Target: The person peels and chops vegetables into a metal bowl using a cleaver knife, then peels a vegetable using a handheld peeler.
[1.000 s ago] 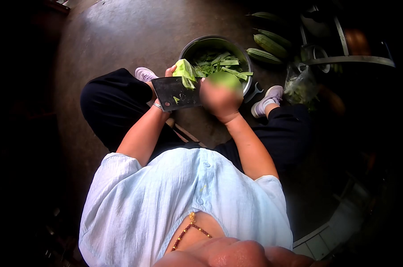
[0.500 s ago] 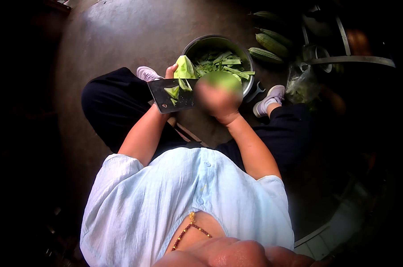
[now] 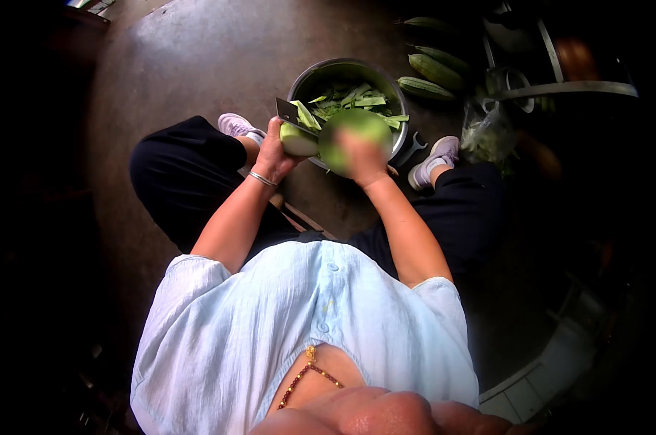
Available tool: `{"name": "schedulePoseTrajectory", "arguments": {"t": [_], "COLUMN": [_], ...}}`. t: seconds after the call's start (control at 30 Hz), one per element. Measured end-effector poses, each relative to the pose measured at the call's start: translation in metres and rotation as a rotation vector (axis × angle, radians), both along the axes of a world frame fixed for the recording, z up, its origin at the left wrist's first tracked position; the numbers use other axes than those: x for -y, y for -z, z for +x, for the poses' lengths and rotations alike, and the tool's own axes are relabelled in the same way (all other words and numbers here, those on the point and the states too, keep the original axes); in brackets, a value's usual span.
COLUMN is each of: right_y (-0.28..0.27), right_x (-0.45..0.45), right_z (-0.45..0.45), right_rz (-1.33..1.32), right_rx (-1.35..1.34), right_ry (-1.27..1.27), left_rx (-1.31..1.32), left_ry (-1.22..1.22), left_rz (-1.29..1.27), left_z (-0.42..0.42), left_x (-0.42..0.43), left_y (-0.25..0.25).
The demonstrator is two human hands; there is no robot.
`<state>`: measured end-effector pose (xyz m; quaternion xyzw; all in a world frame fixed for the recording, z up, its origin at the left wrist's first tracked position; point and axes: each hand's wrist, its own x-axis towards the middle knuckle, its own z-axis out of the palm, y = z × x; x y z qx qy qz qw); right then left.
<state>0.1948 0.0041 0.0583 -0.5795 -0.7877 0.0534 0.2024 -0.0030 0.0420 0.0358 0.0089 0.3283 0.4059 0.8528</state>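
My left hand [image 3: 272,154] is closed round a peeled, pale green gourd [image 3: 299,141], low over the near left rim of a metal basin [image 3: 349,67]. A bracelet circles that wrist. The dark blade of a cleaver [image 3: 287,112] lies across the gourd's top, turned nearly edge-on, with a light green slice [image 3: 305,114] beside it. Its handle end runs into a blurred patch at my right hand [image 3: 365,156], which appears closed on it; the fingers are smeared. Cut green strips [image 3: 360,100] fill much of the basin.
Several long ridged gourds [image 3: 434,70] lie on the floor right of the basin. Nearer are a clear plastic bag [image 3: 489,134] of greens and a grey forked object [image 3: 413,148]. A metal rack bar [image 3: 570,90] crosses the right. My shoes [image 3: 435,161] flank the basin.
The cleaver has turned from flat, with green pieces on its face, to nearly edge-on against the gourd. My left hand, previously mostly behind the blade, now shows with the gourd.
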Motion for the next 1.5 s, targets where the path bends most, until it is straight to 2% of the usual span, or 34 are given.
{"name": "schedulePoseTrajectory", "arguments": {"t": [0.1,0.2,0.3,0.37,0.4,0.43,0.5,0.57,0.67,0.73,0.83,0.87,0.9,0.97,1.07,1.17,1.23,1.27,1.37,1.43,1.5], "right_y": [0.007,-0.004,-0.015,0.038,0.058,0.013,-0.023,0.011,0.020,-0.001,-0.037,-0.038,-0.039,-0.043,-0.043,-0.024,0.003,0.020,0.060,0.040,-0.004], "right_x": [-0.001,-0.005,-0.006,-0.002,-0.002,0.001,0.004,0.000,-0.002,-0.004,-0.003,-0.002,-0.001,0.001,0.001,0.001,0.002,0.000,0.004,0.000,0.005], "right_z": [-0.001,0.000,-0.008,0.009,0.018,0.020,0.021,0.022,0.014,0.002,-0.009,-0.012,-0.014,-0.019,-0.020,-0.009,0.002,0.010,0.028,0.013,0.005], "right_rz": [0.127,0.158,0.319,0.087,-0.024,-0.224,-0.440,-0.281,-0.062,0.075,0.234,0.269,0.303,0.368,0.341,0.174,0.067,-0.175,-0.320,-0.320,0.029], "right_rx": [-0.083,-0.057,0.041,-0.022,-0.057,-0.082,-0.134,-0.199,-0.195,-0.168,-0.079,-0.025,0.028,-0.028,-0.001,0.075,0.076,-0.036,-0.174,-0.598,-0.289], "right_ry": [-0.019,-0.045,-0.043,0.030,0.071,0.158,0.221,0.190,0.068,-0.021,-0.103,-0.105,-0.108,-0.154,-0.107,0.045,0.149,0.188,0.155,0.199,-0.013], "left_rx": [-0.007,0.000,-0.038,-0.022,-0.083,-0.110,-0.142,-0.150,-0.127,-0.128,-0.302,0.032,0.355,0.265,0.491,-0.302,-0.176,-0.113,-0.050,-0.064,-0.134], "left_ry": [0.007,-0.001,0.070,0.141,0.203,0.229,0.281,0.265,0.232,0.205,0.126,0.081,0.125,0.250,0.319,0.146,0.183,0.183,0.159,0.111,0.060], "left_rz": [0.017,0.059,0.077,0.069,0.124,0.156,0.201,0.204,0.121,0.088,0.220,0.093,0.051,-0.012,0.071,0.247,0.119,0.092,-0.022,-0.050,-0.040], "left_z": [-0.002,-0.003,-0.005,-0.003,0.001,0.000,-0.002,-0.002,-0.003,-0.004,-0.003,-0.011,-0.011,-0.016,-0.019,0.001,0.002,0.003,0.005,0.003,0.004], "left_x": [-0.002,-0.003,0.000,0.006,0.007,0.007,0.008,0.006,0.001,-0.004,0.004,-0.007,-0.012,-0.018,-0.024,0.006,0.003,0.002,-0.002,-0.003,-0.004], "left_y": [-0.002,-0.001,0.012,0.005,-0.023,-0.016,-0.017,-0.018,-0.015,-0.008,-0.005,0.016,0.017,0.019,0.046,-0.004,-0.009,-0.011,-0.028,-0.031,-0.032]}}
